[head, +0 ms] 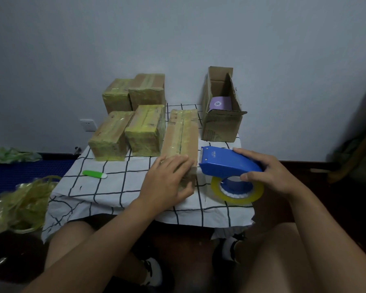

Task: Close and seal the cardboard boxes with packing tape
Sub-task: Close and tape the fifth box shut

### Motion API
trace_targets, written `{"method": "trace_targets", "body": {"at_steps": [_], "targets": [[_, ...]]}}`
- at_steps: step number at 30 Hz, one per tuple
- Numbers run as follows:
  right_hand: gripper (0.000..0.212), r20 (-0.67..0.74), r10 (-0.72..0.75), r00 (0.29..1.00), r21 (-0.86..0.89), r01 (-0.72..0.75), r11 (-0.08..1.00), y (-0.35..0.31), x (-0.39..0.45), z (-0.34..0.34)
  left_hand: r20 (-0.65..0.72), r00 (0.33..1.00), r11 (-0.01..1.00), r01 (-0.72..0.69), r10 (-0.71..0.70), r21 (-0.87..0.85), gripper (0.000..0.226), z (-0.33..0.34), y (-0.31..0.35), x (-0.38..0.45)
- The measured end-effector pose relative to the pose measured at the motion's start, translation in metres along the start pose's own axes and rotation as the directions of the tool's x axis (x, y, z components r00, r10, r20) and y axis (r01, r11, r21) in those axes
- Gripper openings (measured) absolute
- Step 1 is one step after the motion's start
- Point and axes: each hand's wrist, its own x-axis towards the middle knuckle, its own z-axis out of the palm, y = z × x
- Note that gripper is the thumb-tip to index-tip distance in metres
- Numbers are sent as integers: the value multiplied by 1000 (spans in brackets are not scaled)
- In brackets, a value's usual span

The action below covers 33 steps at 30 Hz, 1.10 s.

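Note:
A long closed cardboard box (183,132) lies in the middle of the small table, a strip of tape running along its top seam. My left hand (167,178) rests flat on the box's near end, thumb down its front face. Just right of the box, my right hand (268,172) grips a blue tape dispenser (228,163) carrying a roll of yellowish clear tape (239,192). An open cardboard box (221,111) with raised flaps stands at the back right, a purple item (220,103) inside it.
Several taped boxes (133,115) are grouped at the back left of the table, which wears a white grid-pattern cloth (114,187). A green cutter (94,174) lies on the cloth. Crumpled tape waste (23,206) sits at the left. My knees are below the table edge.

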Motion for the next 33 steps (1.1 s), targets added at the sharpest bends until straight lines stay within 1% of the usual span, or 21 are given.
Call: {"method": "trace_targets", "body": {"at_steps": [2,4,8,11,13,17,18,19,21,22,23,26,28,30,32,33], "targets": [[58,-4,14,1000,-6,-14,1000,2,-7,-14,-8,1000,1000,16,-16,-9,54,0,2,0],[59,29,28,999,-50,-26,998,-1,-9,-24,-6,999,999,32,-32,-2,54,-1,5,2],[62,109,35,993,-239,-8,971,-18,-1,-30,68,996,999,53,-54,9,60,-3,9,2],[63,182,46,982,-359,23,933,-34,14,-30,101,994,999,47,-48,13,60,-5,9,3],[58,210,62,976,-423,34,906,-47,27,-24,101,994,999,53,-53,3,60,-8,9,4],[45,236,121,964,-492,11,870,-74,47,-25,113,992,999,54,-54,5,61,-13,9,4],[42,244,144,959,-519,3,855,-79,50,-24,121,991,999,52,-53,8,61,-14,10,5],[42,257,177,950,-578,4,816,-83,53,-23,123,991,999,52,-53,9,61,-14,10,6],[48,274,263,925,-739,27,674,-81,56,-17,119,991,998,59,-59,3,60,-16,10,6],[51,247,281,927,-770,12,638,-76,55,-16,123,991,998,59,-58,-1,60,-16,10,6],[53,204,267,942,-753,-23,658,-72,52,-17,122,991,998,58,-57,-5,59,-17,10,6],[55,30,155,987,-616,-104,781,-64,40,-26,122,990,996,82,-77,-31,58,-24,12,11],[61,-131,64,989,-532,-124,837,-58,34,-22,142,980,985,151,-138,-85,52,-27,15,19],[66,-323,-8,946,-408,-131,903,-49,35,-5,98,974,971,214,-205,-104,47,-24,20,25],[69,-476,2,879,-253,-140,957,-38,39,15,29,962,957,274,-273,-91,44,-17,25,29],[70,-526,23,850,-185,-141,973,-32,42,26,8,951,948,308,-308,-75,41,-13,28,30]]}}
